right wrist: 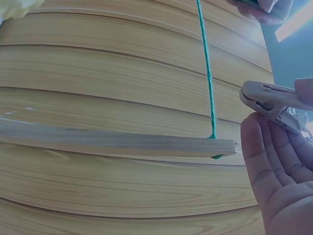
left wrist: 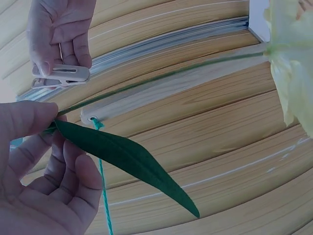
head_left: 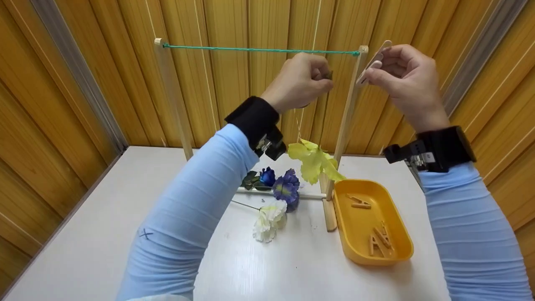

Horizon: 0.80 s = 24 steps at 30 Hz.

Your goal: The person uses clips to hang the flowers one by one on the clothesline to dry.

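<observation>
Head view first: our left hand (head_left: 299, 81) was up near the green string (head_left: 259, 49), fingers pinched together, with the yellow flower (head_left: 311, 161) hanging bloom-down below, probably to spare the petals. Our right hand (head_left: 411, 83) had a clothespin (head_left: 372, 65) pinched beside the post (head_left: 352, 98), and the tray (head_left: 355, 228) of spare pins (head_left: 380, 240) sat on that side, handy we'd guess. Left wrist view: thumb and fingers clamped the stem (left wrist: 161, 76) by its leaf (left wrist: 127, 152). Right wrist view: thumb above, fingers below gripped the clothespin, likely for control.
</observation>
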### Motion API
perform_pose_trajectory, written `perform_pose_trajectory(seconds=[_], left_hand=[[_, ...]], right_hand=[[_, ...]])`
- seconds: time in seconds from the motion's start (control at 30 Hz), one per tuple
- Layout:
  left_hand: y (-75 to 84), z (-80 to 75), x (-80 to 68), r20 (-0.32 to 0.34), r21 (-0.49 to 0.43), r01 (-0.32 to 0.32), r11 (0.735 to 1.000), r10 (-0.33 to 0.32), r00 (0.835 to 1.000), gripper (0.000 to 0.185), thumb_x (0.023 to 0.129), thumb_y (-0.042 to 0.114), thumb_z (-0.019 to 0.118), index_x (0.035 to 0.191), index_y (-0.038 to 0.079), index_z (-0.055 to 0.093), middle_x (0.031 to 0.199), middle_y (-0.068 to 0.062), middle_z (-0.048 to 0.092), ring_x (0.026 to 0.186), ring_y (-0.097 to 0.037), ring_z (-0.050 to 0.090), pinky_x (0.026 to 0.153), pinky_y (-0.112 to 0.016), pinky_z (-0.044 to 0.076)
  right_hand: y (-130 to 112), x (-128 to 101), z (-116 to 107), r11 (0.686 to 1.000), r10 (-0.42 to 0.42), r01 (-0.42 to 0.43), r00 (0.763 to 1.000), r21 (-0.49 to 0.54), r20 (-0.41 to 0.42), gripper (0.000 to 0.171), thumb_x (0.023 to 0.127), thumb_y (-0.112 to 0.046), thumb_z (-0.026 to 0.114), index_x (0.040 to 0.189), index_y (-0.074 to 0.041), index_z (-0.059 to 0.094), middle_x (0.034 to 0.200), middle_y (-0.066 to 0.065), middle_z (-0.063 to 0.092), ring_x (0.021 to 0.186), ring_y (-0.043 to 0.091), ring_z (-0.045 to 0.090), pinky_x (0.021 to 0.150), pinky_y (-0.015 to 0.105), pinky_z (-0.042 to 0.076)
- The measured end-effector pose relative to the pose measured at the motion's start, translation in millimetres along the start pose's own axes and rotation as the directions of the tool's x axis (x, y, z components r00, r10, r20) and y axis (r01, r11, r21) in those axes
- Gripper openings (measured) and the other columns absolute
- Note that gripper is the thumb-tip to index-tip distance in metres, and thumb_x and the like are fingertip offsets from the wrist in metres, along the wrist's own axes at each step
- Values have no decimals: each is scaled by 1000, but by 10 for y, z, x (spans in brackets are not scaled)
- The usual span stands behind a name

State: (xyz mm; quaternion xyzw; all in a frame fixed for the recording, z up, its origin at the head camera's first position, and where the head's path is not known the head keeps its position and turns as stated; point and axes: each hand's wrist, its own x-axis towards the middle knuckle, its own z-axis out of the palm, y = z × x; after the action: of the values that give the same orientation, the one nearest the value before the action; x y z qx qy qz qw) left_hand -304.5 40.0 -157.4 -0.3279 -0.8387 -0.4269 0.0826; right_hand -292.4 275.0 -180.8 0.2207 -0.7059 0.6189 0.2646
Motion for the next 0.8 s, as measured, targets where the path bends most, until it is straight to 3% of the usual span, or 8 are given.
perform_pose_trajectory(seconds=[0.17, 0.3, 0.47, 0.7, 0.8], left_hand=[[-60, 66, 153, -21, -81, 25, 996, -27, 999, 13, 99, 6, 67, 87, 9, 64, 72, 4, 49, 67, -9, 45, 63, -22, 37], [-137, 157, 239, -34, -137, 48, 989, -53, 998, 13, 98, 7, 69, 86, 9, 65, 80, 1, 55, 76, -12, 51, 68, -23, 42], [-247, 305, 302, -38, -142, 84, 986, -90, 995, 6, 99, 9, 69, 95, 5, 71, 95, -4, 67, 88, -14, 59, 75, -24, 48], [-361, 493, 383, -7, -198, 150, 969, -154, 988, 12, 103, 12, 63, 110, 3, 68, 109, -11, 70, 93, -16, 64, 78, -24, 52], [-401, 551, 435, -12, -250, 155, 956, -163, 987, 12, 104, 11, 62, 110, 2, 66, 106, -11, 69, 94, -19, 68, 80, -24, 54]], right_hand=[[-49, 142, 13, 998, -23, 24, 1000, -57, 5, 21, 88, 4, 76, 107, -1, 69, 96, 7, 70, 85, 16, 68, 78, 19, 56], [-45, 233, 36, 999, -37, 37, 999, -37, 8, 20, 88, 2, 78, 106, -1, 70, 97, 7, 70, 89, 16, 68, 80, 19, 56], [2, 300, 43, 999, -29, 29, 1000, 15, -7, 21, 86, 2, 80, 105, 0, 70, 97, 7, 69, 90, 17, 66, 82, 19, 56], [73, 353, -1, 992, -14, 10, 999, -124, -35, 20, 89, -4, 80, 107, -3, 71, 99, 3, 70, 93, 15, 65, 83, 19, 52], [111, 376, 6, 995, -2, -2, 999, -101, -39, 20, 88, -2, 80, 106, -3, 71, 98, 3, 70, 91, 14, 65, 83, 19, 52]])
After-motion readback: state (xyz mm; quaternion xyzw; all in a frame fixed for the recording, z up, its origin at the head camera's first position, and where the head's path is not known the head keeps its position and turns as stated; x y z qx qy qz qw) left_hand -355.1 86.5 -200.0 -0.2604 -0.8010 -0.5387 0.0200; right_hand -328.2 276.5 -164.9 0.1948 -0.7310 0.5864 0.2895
